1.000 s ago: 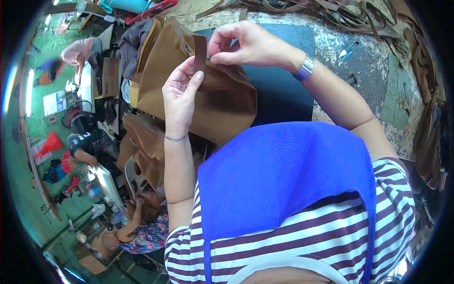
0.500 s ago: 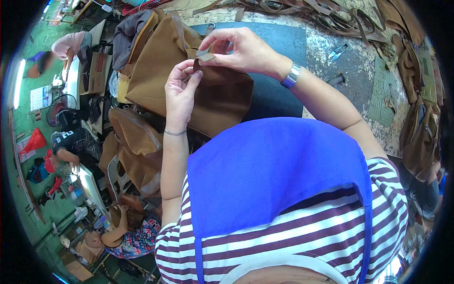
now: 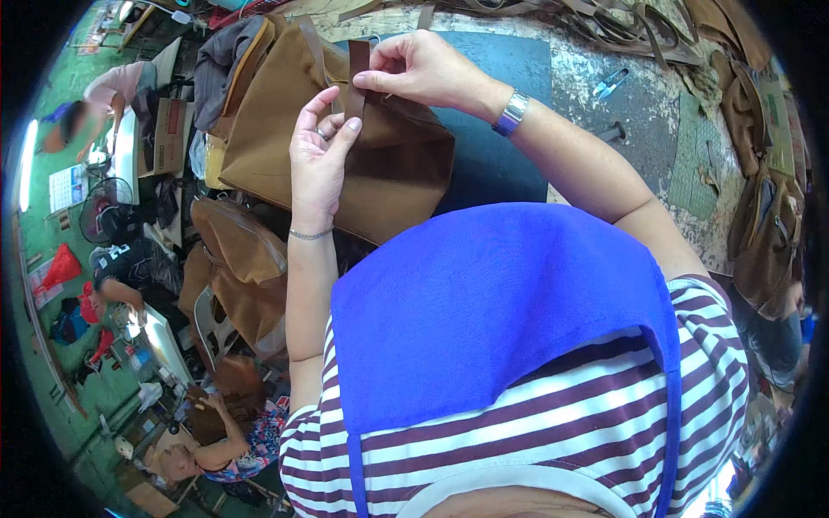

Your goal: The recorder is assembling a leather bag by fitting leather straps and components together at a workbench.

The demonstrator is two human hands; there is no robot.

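Observation:
In my right hand (image 3: 423, 71), thumb and fingers pinch a short dark brown strap (image 3: 356, 97), which stands upright above a large tan-brown bag (image 3: 285, 129). My left hand (image 3: 321, 160), wearing a ring, is just left of the strap's lower end. Its thumb and index finger are apart; the thumb tip lies at that end, and I cannot tell if it touches. The bag lies across a dark blue-black mat (image 3: 501, 112), with a strap loop (image 3: 309, 43) at its upper edge. Part of the bag is hidden behind my hands.
Small blue-handled snips (image 3: 611, 84) and a dark metal pin-like piece (image 3: 611, 133) lie on the worn table (image 3: 574, 177). Loose brown straps (image 3: 639, 26) are heaped at the far edge. More brown bags (image 3: 246, 246) sit at my left. Other people (image 3: 211, 436) work further left.
The strap, bent with pale surfaces showing before, now stands straight with its brown face showing. My right hand has shifted up and left; my left thumb and index finger have spread apart.

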